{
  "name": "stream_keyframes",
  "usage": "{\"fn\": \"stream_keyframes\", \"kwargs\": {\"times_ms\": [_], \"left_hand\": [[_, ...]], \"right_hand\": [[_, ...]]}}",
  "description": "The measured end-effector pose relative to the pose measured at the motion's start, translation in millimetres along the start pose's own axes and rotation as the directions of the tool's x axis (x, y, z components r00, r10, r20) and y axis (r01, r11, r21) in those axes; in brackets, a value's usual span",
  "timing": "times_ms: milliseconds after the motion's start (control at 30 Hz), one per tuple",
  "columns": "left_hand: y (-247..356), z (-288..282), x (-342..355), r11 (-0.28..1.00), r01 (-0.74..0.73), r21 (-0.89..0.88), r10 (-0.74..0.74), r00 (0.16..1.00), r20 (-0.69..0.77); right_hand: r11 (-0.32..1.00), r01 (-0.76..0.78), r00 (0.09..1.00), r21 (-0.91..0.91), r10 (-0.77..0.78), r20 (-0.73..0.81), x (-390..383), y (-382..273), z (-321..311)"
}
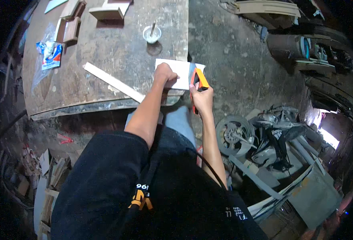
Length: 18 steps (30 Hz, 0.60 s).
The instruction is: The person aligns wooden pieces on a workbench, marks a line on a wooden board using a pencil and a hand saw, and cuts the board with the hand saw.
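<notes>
A white board (183, 74) lies at the right edge of the worktable, its right end sticking out past that edge. My left hand (165, 74) presses down on the board's left part, its fingers curled. In my right hand (202, 98) is the orange and black handle of a handsaw (199, 78). The saw's grey blade stands across the board near its overhanging end. How deep the blade sits in the board cannot be made out. A long pale wooden strip (113, 83) lies slanted on the table, left of my left forearm.
On the table (104, 52) stand a plastic cup (152, 34) with a stick in it, a blue and white plastic packet (49, 55) and wooden box pieces (69, 27). To the right, motorcycle parts with a wheel (235, 135) lie on the floor. Wood scraps (56, 176) lie at the lower left.
</notes>
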<state>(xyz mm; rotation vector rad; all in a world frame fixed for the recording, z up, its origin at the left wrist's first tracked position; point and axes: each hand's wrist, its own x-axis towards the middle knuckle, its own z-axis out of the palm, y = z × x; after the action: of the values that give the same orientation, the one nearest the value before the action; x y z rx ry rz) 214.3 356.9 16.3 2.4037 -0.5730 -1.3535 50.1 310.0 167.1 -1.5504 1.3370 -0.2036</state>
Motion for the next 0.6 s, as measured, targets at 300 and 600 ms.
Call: {"fn": "stream_keyframes", "kwargs": {"times_ms": [300,600], "left_hand": [[6,10,-38,0.984,-0.117,0.133,0.125,0.991,-0.052],[-35,32,-42,0.616,-0.551,0.563,0.732,0.664,-0.151]], "right_hand": [[0.998,0.015,1.000,-0.063,-0.014,0.025,1,20,4],[1.000,-0.014,0.998,0.020,0.013,0.058,19,31,5]]}}
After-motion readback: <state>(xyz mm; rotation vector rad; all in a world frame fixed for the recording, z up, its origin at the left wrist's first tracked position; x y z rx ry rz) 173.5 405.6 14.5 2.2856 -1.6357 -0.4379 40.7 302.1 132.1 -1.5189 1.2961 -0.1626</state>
